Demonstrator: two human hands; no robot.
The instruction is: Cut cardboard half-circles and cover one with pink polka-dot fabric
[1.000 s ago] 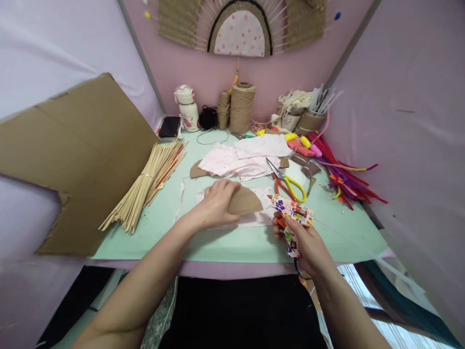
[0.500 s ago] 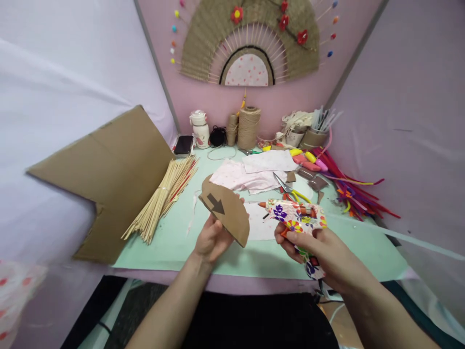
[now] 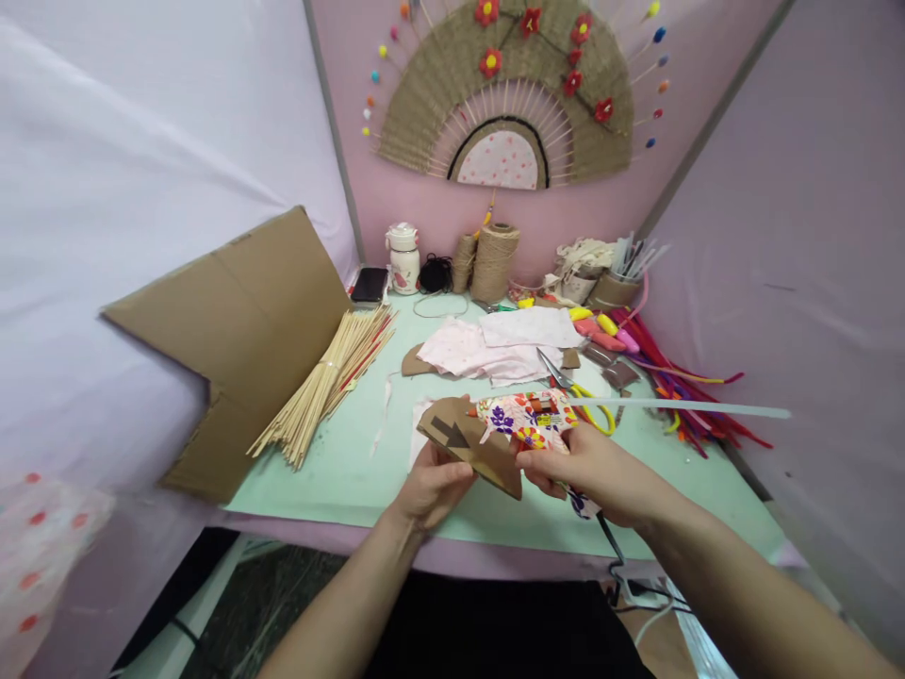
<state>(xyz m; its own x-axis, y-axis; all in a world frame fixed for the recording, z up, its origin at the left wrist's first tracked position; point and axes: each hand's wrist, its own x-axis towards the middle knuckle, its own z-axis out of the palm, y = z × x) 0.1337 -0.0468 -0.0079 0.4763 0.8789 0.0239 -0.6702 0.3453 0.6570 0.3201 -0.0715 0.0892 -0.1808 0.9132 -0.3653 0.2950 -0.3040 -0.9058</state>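
Observation:
My left hand (image 3: 433, 486) grips a half-round brown cardboard piece (image 3: 495, 464) with a dark arrow printed on it, tilted above the table. In my right hand (image 3: 584, 467) is a flower-patterned glue gun (image 3: 527, 417), its orange nozzle pointing left over the upper part of the cardboard. Whether the nozzle touches the cardboard I cannot tell. A long whitish glue stick (image 3: 693, 407) sticks out of the gun's back. Beyond lie pink dotted cloth (image 3: 467, 351), another cardboard piece (image 3: 417, 360) partly under it, and yellow-handled scissors (image 3: 590, 401).
A bundle of thin wooden sticks (image 3: 318, 387) and a large cardboard sheet (image 3: 255, 311) are at the left. Twine spools (image 3: 495, 264) and a white bottle (image 3: 403, 264) stand at the back. Pipe cleaners (image 3: 689, 387) lie right. A decorated fan (image 3: 509, 104) hangs on the wall.
The glue gun has moved left, and its nozzle is now over the cardboard piece. My left hand has shifted slightly right and down with the cardboard. The camera view has shifted too.

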